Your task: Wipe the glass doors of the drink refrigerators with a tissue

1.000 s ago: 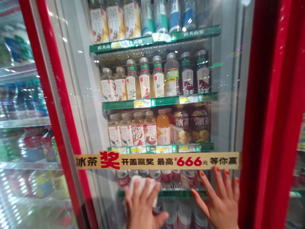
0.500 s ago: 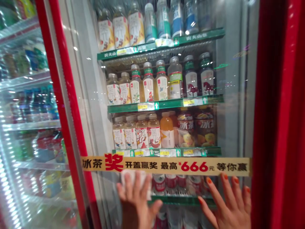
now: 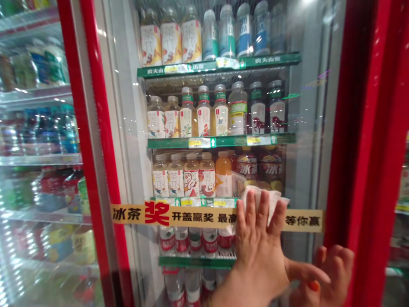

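Note:
My left hand [image 3: 260, 245] presses a crumpled white tissue [image 3: 266, 202] flat against the glass door [image 3: 315, 128], fingers straight and thumb out to the right. The hand and tissue cover part of a yellow strip [image 3: 198, 218] with black and red lettering across the glass. Behind the left thumb is my right hand [image 3: 335, 273], with orange nails, near the door's right edge. Its fingers are apart and loosely bent, slightly blurred, with no object visible in them.
Behind the glass, green-edged shelves [image 3: 223, 140] hold rows of bottled drinks [image 3: 204, 115]. Red frames [image 3: 96, 128] border the door on both sides. Another lit cooler with drinks [image 3: 41, 132] stands at the left.
My left hand has slid right and slightly up with the tissue, from the strip's left part to its right. My right hand has shifted right and its spread fingers have bent.

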Tool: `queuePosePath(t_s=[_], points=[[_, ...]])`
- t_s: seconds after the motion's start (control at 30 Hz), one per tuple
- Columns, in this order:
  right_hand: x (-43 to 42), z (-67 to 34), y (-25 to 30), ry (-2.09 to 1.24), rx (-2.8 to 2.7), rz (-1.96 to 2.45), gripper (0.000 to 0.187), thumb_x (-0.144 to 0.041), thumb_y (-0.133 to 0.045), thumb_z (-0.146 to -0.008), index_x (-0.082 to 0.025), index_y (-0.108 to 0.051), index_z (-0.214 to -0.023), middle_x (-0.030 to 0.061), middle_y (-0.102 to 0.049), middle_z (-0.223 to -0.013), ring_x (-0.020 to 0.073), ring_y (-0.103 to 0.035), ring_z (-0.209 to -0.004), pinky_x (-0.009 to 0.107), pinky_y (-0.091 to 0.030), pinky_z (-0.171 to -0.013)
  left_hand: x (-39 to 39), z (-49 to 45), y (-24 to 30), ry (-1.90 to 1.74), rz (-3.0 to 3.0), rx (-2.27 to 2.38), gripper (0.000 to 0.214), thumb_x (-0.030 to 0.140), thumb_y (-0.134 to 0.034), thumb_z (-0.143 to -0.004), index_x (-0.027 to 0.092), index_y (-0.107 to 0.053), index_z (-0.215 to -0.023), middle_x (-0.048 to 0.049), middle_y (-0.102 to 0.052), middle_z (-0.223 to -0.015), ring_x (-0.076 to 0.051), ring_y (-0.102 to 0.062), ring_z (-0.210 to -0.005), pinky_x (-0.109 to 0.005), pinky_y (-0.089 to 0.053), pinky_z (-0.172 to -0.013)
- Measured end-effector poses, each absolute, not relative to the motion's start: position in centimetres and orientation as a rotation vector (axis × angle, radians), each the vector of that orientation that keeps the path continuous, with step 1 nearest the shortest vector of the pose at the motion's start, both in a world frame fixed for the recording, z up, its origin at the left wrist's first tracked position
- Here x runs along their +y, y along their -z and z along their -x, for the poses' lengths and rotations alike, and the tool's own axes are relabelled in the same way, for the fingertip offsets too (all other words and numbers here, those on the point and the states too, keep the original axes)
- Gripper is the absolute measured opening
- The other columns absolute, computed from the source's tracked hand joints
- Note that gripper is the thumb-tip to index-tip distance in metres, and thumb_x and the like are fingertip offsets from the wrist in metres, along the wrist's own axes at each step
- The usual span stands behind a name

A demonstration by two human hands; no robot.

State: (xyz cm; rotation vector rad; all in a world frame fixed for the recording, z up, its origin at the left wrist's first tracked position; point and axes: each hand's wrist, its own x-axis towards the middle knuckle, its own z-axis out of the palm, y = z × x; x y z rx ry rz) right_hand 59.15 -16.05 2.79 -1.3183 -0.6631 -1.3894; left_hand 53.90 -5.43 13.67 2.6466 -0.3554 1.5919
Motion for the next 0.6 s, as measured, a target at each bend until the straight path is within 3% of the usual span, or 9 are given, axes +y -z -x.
queuePosePath(t_s=[0.1, 0.17, 0.2, 0.23, 0.3, 0.37, 0.43, 0.5, 0.6], points=[[-14.0, -56.6, -6.2, 1.3, -0.758, 1.285, 0.07, -0.049, -0.015, -0.111, -0.028, -0.007, -0.177, 0.0094, -0.009, -0.185, 0.0402, -0.019, -0.169, 0.075, -0.041, -0.126, -4.6, -52.8, -13.6, -1.359, -2.536, -0.478, 0.138, 0.106, -0.016, -0.072, 0.016, 0.026, -0.168, -0.0177, 0.013, -0.182, -0.037, 0.006, -0.171, -0.065, -0.016, -0.14], [-12.7, -56.2, -9.0, 1.27, -0.884, 1.431, 0.076, -0.055, 0.008, -0.107, -0.024, 0.002, -0.177, 0.0109, -0.006, -0.185, 0.0387, -0.019, -0.169, 0.072, -0.041, -0.126, -3.2, -51.1, -13.6, -1.328, -2.429, -0.553, 0.12, 0.093, 0.01, -0.08, 0.011, 0.031, -0.164, -0.0201, 0.011, -0.182, -0.032, -0.002, -0.172, -0.058, -0.025, -0.139], [-12.3, -56.5, -10.3, 1.29, -0.929, 1.553, 0.078, -0.058, 0.011, -0.107, -0.023, 0.003, -0.177, 0.011, -0.008, -0.185, 0.0382, -0.018, -0.17, 0.071, -0.038, -0.128, -2.3, -50.1, -13.5, -1.358, -2.393, -0.564, 0.11, 0.086, 0.015, -0.086, 0.011, 0.031, -0.165, -0.0196, 0.008, -0.183, -0.03, -0.006, -0.172, -0.055, -0.03, -0.138], [-12.1, -57.1, -11.5, 1.344, -0.943, 1.689, 0.078, -0.06, 0.005, -0.108, -0.024, 0.002, -0.177, 0.0107, -0.011, -0.185, 0.0377, -0.018, -0.17, 0.07, -0.033, -0.131, -1.1, -48.9, -13.3, -1.428, -2.379, -0.548, 0.1, 0.08, 0.011, -0.093, 0.014, 0.028, -0.167, -0.0178, 0.005, -0.183, -0.028, -0.01, -0.171, -0.052, -0.034, -0.136], [-12.1, -58.4, -13.4, 1.507, -0.851, 1.918, 0.075, -0.059, -0.02, -0.113, -0.026, -0.001, -0.177, 0.0101, -0.017, -0.184, 0.0376, -0.019, -0.17, 0.07, -0.022, -0.135, 2.0, -46.3, -12.8, -1.667, -2.373, -0.388, 0.083, 0.066, -0.017, -0.107, 0.026, 0.012, -0.173, -0.0098, -0.003, -0.185, -0.025, -0.015, -0.171, -0.05, -0.035, -0.136], [-11.9, -59.2, -14.7, 1.605, -0.618, 1.988, 0.082, -0.055, -0.035, -0.112, -0.021, 0.003, -0.176, 0.0138, -0.01, -0.185, 0.0414, -0.015, -0.17, 0.075, -0.018, -0.134, 5.6, -44.1, -12.3, -1.915, -2.335, -0.102, 0.076, 0.043, -0.043, -0.108, 0.037, -0.008, -0.174, -0.0012, -0.013, -0.185, -0.026, -0.016, -0.171, -0.053, -0.025, -0.14], [-10.7, -58.9, -15.1, 1.596, -0.427, 1.943, 0.092, -0.057, -0.039, -0.111, -0.012, 0.01, -0.174, 0.0196, 0.005, -0.184, 0.0474, -0.005, -0.17, 0.08, -0.019, -0.131, 9.0, -42.8, -12.2, -2.053, -2.264, 0.175, 0.078, 0.031, -0.051, -0.104, 0.039, -0.016, -0.173, 0.0011, -0.015, -0.185, -0.03, -0.01, -0.172, -0.062, -0.013, -0.142], [-8.8, -57.6, -14.3, 1.592, -0.491, 1.895, 0.106, -0.067, -0.044, -0.106, -0.007, 0.012, -0.173, 0.0228, 0.012, -0.182, 0.05, 0.0, -0.169, 0.081, -0.024, -0.129, 11.4, -42.6, -12.2, -2.082, -2.275, 0.338, 0.079, 0.03, -0.05, -0.104, 0.038, -0.013, -0.174, -0.0006, -0.011, -0.185, -0.036, -0.005, -0.172, -0.072, -0.009, -0.139], [-7.3, -56.1, -11.0, 1.712, -0.946, 1.937, 0.115, -0.08, -0.054, -0.097, -0.012, -0.008, -0.176, 0.0191, -0.004, -0.185, 0.0415, -0.004, -0.171, 0.066, -0.033, -0.133, 13.0, -43.6, -11.9, -2.077, -2.363, 0.406, 0.082, 0.033, -0.051, -0.103, 0.037, -0.01, -0.174, -0.0023, -0.009, -0.185, -0.039, -0.006, -0.171, -0.074, -0.01, -0.138]])
